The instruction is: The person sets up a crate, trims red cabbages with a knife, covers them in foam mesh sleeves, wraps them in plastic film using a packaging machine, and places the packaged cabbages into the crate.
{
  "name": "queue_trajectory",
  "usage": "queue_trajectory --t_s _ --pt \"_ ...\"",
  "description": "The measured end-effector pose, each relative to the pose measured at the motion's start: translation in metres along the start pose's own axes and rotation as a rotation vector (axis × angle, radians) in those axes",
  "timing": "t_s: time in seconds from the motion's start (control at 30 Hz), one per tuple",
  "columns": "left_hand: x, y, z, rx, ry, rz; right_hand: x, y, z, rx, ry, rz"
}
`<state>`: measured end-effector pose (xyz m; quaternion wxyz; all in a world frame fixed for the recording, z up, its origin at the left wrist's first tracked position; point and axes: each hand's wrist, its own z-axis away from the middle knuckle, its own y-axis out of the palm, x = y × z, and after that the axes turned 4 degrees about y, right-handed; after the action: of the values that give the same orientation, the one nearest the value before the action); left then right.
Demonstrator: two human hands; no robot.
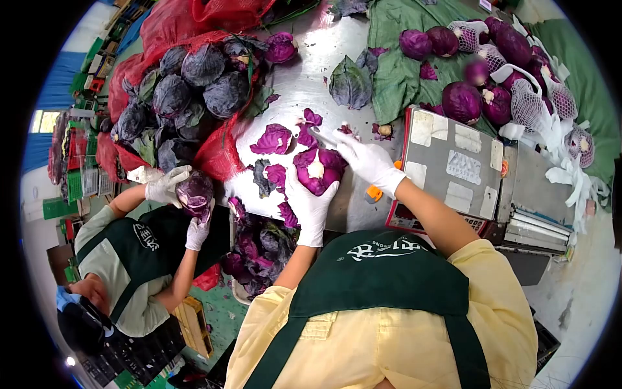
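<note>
A trimmed red cabbage (328, 170) with its pale stem end up rests in my left hand (309, 209), which wears a white glove and cups it from below and the left. My right hand (370, 159), also gloved in white, is just right of the cabbage with its fingers stretched out over its upper right side. Whether those fingertips touch the cabbage I cannot tell. Loose purple leaves (272, 139) lie on the metal table (301, 97) around the cabbage. A small orange object (374, 193) lies below my right wrist.
At the left, a co-worker's gloved hands (167, 186) hold another cabbage (195, 193). Behind are untrimmed cabbages (172, 94) in a red mesh sack (217, 152). A labelled grey machine (447, 162) stands right; beyond it, cabbages (462, 102), some netted, lie on green cloth (392, 78). A leaf-filled bin (241, 295) stands below.
</note>
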<state>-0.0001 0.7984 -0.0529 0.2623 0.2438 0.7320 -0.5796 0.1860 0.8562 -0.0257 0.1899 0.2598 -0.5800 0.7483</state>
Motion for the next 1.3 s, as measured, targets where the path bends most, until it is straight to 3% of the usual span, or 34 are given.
queue_trajectory --t_s 0.23,0.5,0.63,0.77,0.83,0.87,0.97,1.03,1.1,1.17,1.23,1.3 --pt "0.008 -0.006 -0.006 0.093 0.080 0.031 -0.001 0.001 -0.004 0.264 -0.132 0.065" --pt "0.009 -0.007 -0.008 0.115 0.091 0.059 -0.002 0.014 -0.011 0.142 -0.253 0.139" --pt "-0.002 -0.002 -0.005 0.058 0.087 -0.021 0.005 0.033 -0.006 -0.135 -0.235 0.149" --pt "-0.009 -0.001 -0.003 0.080 0.049 -0.070 0.011 0.021 -0.019 -0.121 0.137 -0.093" --pt "-0.004 -0.006 -0.007 0.148 0.238 -0.081 0.010 0.004 -0.039 -0.166 0.116 -0.247" --pt "-0.002 -0.008 -0.008 0.158 0.259 -0.064 0.014 -0.010 -0.041 0.009 0.251 -0.267" --pt "0.030 -0.018 -0.011 0.224 0.319 0.186 -0.023 0.010 -0.063 -0.095 0.174 -0.313" --pt "0.045 -0.032 -0.010 0.290 0.269 0.216 -0.035 0.021 -0.067 -0.072 0.358 -0.335" --pt "0.057 -0.046 -0.009 0.331 0.191 0.275 -0.053 0.026 -0.073 -0.151 0.369 -0.353" --pt "0.078 -0.047 -0.003 0.381 0.075 0.384 -0.061 0.020 -0.072 0.024 0.481 -0.655" --pt "0.086 -0.044 -0.005 0.325 0.072 0.350 -0.017 -0.006 -0.042 0.022 0.535 -0.771" --pt "0.066 -0.045 -0.012 0.293 -0.016 0.239 -0.020 0.010 -0.027 0.005 0.406 -0.619"
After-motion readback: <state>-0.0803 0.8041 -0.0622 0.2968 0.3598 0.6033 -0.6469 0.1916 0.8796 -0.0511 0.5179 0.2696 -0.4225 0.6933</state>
